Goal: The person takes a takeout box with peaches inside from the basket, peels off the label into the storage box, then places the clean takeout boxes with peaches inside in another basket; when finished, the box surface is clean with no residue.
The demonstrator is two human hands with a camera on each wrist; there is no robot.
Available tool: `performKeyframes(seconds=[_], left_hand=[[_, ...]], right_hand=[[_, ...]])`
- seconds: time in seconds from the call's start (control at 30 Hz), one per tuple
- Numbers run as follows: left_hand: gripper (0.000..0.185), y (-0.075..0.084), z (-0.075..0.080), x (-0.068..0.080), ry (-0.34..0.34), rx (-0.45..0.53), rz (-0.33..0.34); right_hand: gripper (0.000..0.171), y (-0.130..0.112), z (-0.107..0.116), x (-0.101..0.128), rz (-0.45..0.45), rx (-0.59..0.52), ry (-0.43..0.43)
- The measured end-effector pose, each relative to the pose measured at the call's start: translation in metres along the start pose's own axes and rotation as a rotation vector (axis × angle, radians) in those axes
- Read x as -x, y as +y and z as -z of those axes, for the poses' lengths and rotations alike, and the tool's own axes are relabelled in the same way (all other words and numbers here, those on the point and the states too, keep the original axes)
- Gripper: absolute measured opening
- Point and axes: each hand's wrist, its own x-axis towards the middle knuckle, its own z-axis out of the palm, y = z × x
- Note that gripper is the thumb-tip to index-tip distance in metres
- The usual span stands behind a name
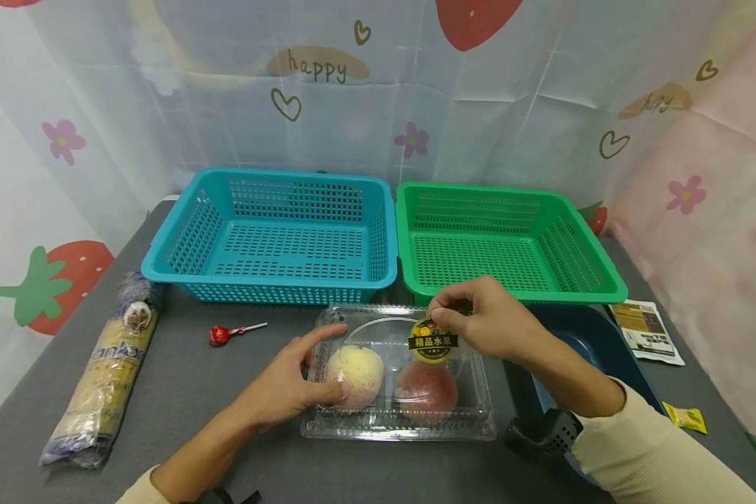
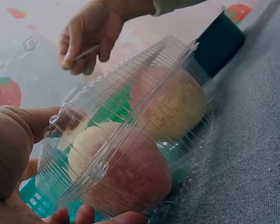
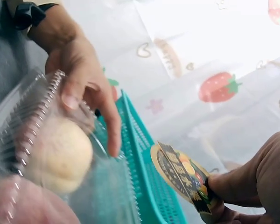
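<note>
Head view: right hand (image 1: pixel 488 318) pinches a round black-and-gold printed label (image 1: pixel 432 344), held clear of a ribbed transparent plastic box (image 1: pixel 397 434) in both wrist views. Box sits on the grey desk (image 1: pixel 195 381), in front of a blue plastic basket (image 1: pixel 264 278) and a green plastic basket (image 1: pixel 573 295). Left hand (image 1: pixel 296 385) unclenched, spread over box's left side. Inside: pale yellow round peach (image 1: pixel 358 367) left, reddish round peach (image 1: pixel 427 390) right.

A round black and gold sticker (image 1: pixel 433 341) is in the right hand (image 1: pixel 488 316), over a clear, closed box (image 1: pixel 403 432) lying flat with two peaches (image 1: pixel 427 390) inside.
</note>
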Motion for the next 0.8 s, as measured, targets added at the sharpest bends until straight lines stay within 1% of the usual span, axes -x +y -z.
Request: performKeyframes(seconds=[0.2, 0.47, 0.7, 0.8], left_hand=[[0.078, -0.001, 0.000, -0.001, 0.001, 0.018, 0.006], [0.079, -0.002, 0.000, -0.001, -0.006, 0.037, 0.000], [0.078, -0.001, 0.000, -0.001, -0.002, 0.043, 0.006], [0.078, 0.000, 0.000, 0.000, -0.004, 0.044, 0.000]], right_hand=[[0.011, -0.001, 0.023, 0.013, 0.026, 0.010, -0.026], [0.011, 0.007, 0.046, 0.026, 0.037, -0.016, -0.035], [0.012, 0.025, 0.066, 0.040, 0.114, -0.035, -0.067], [0.013, 0.035, 0.075, 0.046, 0.097, -0.068, -0.095]])
